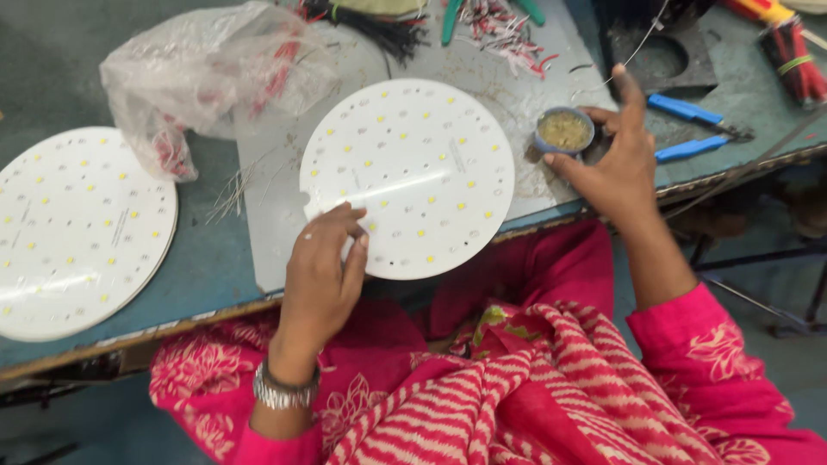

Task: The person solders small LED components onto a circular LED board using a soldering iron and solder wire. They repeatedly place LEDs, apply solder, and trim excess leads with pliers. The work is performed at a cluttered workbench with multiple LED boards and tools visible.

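Here, round white board [413, 172] under left hand [323, 267], right hand [616, 164] beside small tin [564, 131]

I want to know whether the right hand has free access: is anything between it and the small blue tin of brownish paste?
Nothing visible does. The right hand is already at the small blue tin, fingers curled round its right side. The blue-handled pliers lie behind the hand, and the left hand rests on the round white board, apart from the tin.
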`<state>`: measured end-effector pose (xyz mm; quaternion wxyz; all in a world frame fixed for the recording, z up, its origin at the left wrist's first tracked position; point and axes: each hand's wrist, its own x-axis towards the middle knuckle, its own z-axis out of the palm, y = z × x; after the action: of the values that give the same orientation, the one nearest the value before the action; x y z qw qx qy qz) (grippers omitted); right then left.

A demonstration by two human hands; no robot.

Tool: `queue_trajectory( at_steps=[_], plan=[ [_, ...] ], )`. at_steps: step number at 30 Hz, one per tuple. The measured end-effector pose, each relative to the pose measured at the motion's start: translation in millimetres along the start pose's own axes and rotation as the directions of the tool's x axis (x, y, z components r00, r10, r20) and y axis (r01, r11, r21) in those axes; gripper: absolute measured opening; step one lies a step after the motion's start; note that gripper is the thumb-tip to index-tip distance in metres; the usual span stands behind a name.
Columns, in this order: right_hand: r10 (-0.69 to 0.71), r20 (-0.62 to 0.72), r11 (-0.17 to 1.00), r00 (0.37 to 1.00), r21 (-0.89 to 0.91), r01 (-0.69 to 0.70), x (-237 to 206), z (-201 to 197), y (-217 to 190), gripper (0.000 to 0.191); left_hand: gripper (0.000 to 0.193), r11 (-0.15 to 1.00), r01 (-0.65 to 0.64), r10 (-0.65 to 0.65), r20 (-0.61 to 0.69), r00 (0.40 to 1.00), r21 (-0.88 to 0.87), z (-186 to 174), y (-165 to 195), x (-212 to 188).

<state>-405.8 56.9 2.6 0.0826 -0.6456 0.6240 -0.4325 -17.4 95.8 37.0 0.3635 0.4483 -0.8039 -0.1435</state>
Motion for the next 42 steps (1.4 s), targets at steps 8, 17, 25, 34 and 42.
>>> queue_trajectory(
  at_steps=[8,17,25,34,42],
  plan=[
    [-0.248,-0.14,0.896,0.959,0.342,0.281,-70,12,-55,0.114,0.014,0.974,-0.191,0.173,-0.139,0.975,-0.122,24,68,21],
    [-0.425,-0.042,0.831,0.904,0.377,0.408,-86,21,-79,0.122,0.015,0.97,-0.221,0.227,-0.055,0.972,0.096,35,80,28],
    [-0.234,0.023,0.792,0.972,0.584,0.177,-89,28,-91,0.125,0.011,0.99,-0.137,0.135,-0.103,0.985,-0.015,38,66,16],
    [0.0,0.218,0.506,0.976,0.842,-0.188,-94,26,-97,0.128,0.008,0.956,-0.024,-0.008,-0.106,0.994,-0.292,49,64,2],
    [-0.038,0.267,0.398,0.963,0.888,-0.231,-93,26,-102,0.096,0.009,0.878,0.054,-0.087,-0.047,0.995,-0.476,49,62,-3]
  ],
)
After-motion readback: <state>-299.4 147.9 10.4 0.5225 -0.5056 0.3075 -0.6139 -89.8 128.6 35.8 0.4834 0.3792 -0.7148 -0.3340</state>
